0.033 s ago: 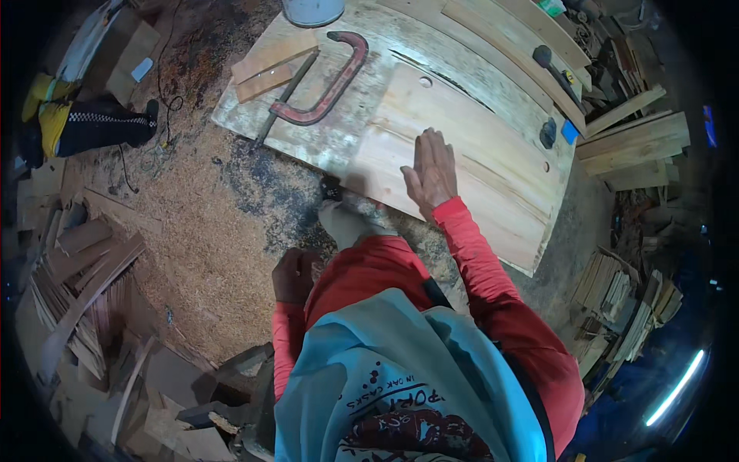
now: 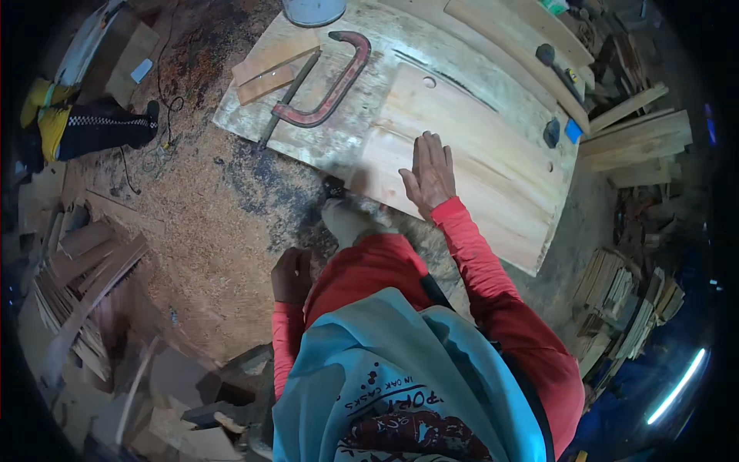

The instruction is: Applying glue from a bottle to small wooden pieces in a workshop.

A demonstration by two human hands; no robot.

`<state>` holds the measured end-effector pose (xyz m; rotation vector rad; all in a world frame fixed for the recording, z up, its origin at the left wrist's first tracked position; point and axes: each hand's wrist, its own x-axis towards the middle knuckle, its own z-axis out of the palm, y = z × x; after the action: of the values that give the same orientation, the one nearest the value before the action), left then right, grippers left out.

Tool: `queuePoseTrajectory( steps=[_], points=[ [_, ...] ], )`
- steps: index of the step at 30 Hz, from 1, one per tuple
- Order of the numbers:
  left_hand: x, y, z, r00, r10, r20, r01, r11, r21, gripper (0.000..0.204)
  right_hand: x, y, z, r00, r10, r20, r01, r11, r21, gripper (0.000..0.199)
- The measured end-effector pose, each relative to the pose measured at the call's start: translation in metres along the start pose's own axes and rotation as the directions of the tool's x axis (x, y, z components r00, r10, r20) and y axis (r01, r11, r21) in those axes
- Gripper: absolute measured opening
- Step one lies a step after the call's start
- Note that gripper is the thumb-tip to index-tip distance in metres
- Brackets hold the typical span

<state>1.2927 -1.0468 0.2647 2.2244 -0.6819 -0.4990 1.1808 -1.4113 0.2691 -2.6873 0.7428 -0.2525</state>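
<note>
On the pale worktable (image 2: 387,40) lay a wooden panel (image 2: 481,150), with a red C-clamp (image 2: 343,85) to its left. The right hand (image 2: 430,175) spread open over the panel's near edge; the left hand (image 2: 291,277) hung low, fingers curled, its grip unclear.

We count one left hand (image 2: 291,277), one right hand (image 2: 431,179), one wide panel (image 2: 485,142), one red clamp (image 2: 345,85), two short boards (image 2: 271,58), one bucket (image 2: 314,12).
</note>
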Motion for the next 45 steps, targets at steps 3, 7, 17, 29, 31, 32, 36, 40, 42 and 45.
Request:
queuePoseTrajectory(
  steps=[3, 7, 17, 29, 31, 32, 36, 40, 42, 45],
  points=[
    [0.030, -0.013, -0.038, 0.999, 0.034, 0.008, -0.034, 0.999, -0.004, 0.011, -0.002, -0.025, 0.019, 0.991, 0.078, 0.109, -0.066, 0.991, -0.115, 0.077],
    [0.086, -0.020, -0.079, 0.997, -0.041, 0.057, 0.043, 0.999, -0.017, 0.004, 0.003, -0.045, 0.024, 0.993, 0.115, 0.040, -0.115, 0.993, -0.010, 0.077],
    [0.206, -0.035, -0.124, 0.977, 0.163, 0.136, -0.157, 0.986, -0.051, 0.011, 0.035, -0.099, 0.037, 0.991, 0.135, 0.021, -0.135, 0.991, 0.016, 0.057],
    [0.335, -0.123, -0.212, 0.856, 0.295, 0.425, -0.297, 0.953, -0.064, 0.014, 0.029, -0.225, 0.082, 0.706, 0.699, -0.115, -0.687, 0.715, 0.129, 0.033],
    [0.349, -0.132, -0.221, 0.829, 0.301, 0.472, -0.318, 0.947, -0.045, 0.014, 0.015, -0.227, 0.093, 0.521, 0.850, -0.073, -0.818, 0.522, 0.243, 0.024],
    [0.356, -0.135, -0.225, 0.808, 0.353, 0.471, -0.351, 0.931, -0.095, 0.014, 0.006, -0.229, 0.098, 0.509, 0.857, -0.078, -0.824, 0.511, 0.243, 0.024],
    [0.380, -0.140, -0.225, 0.769, 0.351, 0.534, -0.329, 0.934, -0.139, 0.014, -0.029, -0.242, 0.123, 0.466, 0.860, -0.208, -0.845, 0.503, 0.184, 0.023],
    [0.392, -0.135, -0.207, 0.795, 0.352, 0.494, -0.333, 0.934, -0.130, 0.016, -0.045, -0.252, 0.137, 0.404, 0.881, -0.247, -0.868, 0.454, 0.201, 0.016],
    [0.393, -0.130, -0.201, 0.812, 0.364, 0.457, -0.325, 0.931, -0.164, 0.023, -0.044, -0.249, 0.139, 0.069, 0.986, 0.154, -0.584, -0.085, 0.807, 0.012],
    [0.393, -0.125, -0.196, 0.782, 0.366, 0.505, -0.328, 0.930, -0.165, 0.028, -0.033, -0.242, 0.141, -0.010, 0.975, 0.222, -0.444, -0.203, 0.872, 0.007]
  ],
)
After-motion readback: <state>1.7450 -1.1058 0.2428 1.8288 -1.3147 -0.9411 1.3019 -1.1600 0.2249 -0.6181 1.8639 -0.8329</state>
